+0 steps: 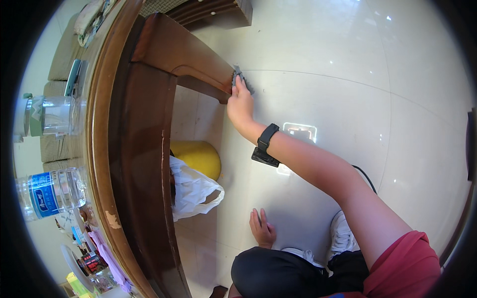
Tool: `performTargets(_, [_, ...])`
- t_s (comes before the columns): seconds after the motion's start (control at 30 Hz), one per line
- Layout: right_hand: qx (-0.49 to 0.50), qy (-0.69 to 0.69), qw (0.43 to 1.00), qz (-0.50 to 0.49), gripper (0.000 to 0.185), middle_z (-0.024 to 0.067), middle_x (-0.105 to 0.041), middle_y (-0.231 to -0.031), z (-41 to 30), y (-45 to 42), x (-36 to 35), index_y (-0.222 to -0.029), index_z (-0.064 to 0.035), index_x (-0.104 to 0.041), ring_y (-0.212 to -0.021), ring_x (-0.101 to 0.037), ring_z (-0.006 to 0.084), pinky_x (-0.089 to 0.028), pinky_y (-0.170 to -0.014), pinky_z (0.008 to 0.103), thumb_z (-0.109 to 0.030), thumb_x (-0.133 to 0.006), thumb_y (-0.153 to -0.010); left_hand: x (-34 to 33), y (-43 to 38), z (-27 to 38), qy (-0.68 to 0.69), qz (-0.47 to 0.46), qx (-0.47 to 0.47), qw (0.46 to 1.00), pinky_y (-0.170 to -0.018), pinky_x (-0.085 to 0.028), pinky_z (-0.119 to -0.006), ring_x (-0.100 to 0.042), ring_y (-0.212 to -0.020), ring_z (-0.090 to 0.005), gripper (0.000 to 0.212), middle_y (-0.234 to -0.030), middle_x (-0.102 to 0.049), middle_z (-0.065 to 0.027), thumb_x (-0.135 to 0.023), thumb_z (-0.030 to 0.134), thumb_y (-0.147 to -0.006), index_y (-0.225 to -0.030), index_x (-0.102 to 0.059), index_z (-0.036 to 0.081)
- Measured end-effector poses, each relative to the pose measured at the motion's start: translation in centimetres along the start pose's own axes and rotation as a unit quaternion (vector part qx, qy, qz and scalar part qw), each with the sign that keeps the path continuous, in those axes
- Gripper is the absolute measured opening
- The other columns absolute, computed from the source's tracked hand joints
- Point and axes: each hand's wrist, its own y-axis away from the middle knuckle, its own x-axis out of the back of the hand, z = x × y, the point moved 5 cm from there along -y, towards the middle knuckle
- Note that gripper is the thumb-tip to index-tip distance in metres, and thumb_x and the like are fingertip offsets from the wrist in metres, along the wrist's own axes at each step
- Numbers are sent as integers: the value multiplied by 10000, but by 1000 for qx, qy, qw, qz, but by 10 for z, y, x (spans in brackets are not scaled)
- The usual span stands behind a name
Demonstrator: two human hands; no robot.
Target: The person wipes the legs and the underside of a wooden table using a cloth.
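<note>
My right hand (241,102) is shut on a grey cloth (238,76) with jagged edges, which it holds against the lower end of a brown wooden table leg (193,56). A black strap with a small black device (265,156) is around the right wrist. Lower in the view, my left hand (263,231) is beside my knee, its fingers apart and nothing in it. Whether it touches the floor tiles (316,97) I cannot tell.
The brown wooden table (141,149) fills the left side, with a water bottle (44,193), a plastic jug (52,115) and several small things on top. Beneath it are a yellow rounded object (199,156) and a white plastic bag (190,190). Dark wooden furniture (220,13) stands beyond.
</note>
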Motion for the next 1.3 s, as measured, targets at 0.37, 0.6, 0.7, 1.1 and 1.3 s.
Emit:
performTargets(0.37, [299,-118,943,-86,525,239,-460,-1475,-124,62,-16,-1426,-67,-506,-1333,-488,387,-426,-1062,372,96,-463,-929,-7,7,-6,-13,-3,7,1000,-1067,-377,-552,-439,-1295,-484,630,-1479,-413,-272,-470,109,-817,-1444,-477,44])
performTargets(0.6, [181,43,982,-21,591,255,-474,-1447,-16,6,-3,-1433,-33,-479,-1282,-519,398,-435,-1048,395,121,-422,-865,-9,10,-13,-1,-13,9,1000,-1093,-345,-555,-400,-1336,-484,636,-1496,-385,-270,-461,87,-825,-1460,-453,42])
performTargets(0.7, [92,62,994,-22,538,250,-542,-1380,38,-12,7,-1422,-20,-490,-1197,-582,391,-473,-982,402,58,-445,-892,-11,8,-10,1,-23,8,1000,-1094,-343,-554,-391,-1343,-480,644,-1506,-372,-266,-461,86,-825,-1468,-445,52])
performTargets(1.1, [-12,24,998,53,535,209,-674,-1054,-29,31,-9,-1354,7,-558,-894,-632,308,-490,-870,353,69,-460,-832,-9,14,-17,-2,-36,21,999,-1101,-338,-557,-385,-1346,-480,655,-1511,-365,-265,-464,86,-813,-1466,-443,38])
performTargets(1.3, [121,84,989,-8,607,221,-485,-1464,14,15,2,-1456,-10,-438,-1274,-553,351,-463,-1031,367,114,-421,-862,-11,10,-12,2,-18,8,1000,-1090,-351,-556,-397,-1338,-481,650,-1503,-376,-268,-469,98,-815,-1462,-451,38])
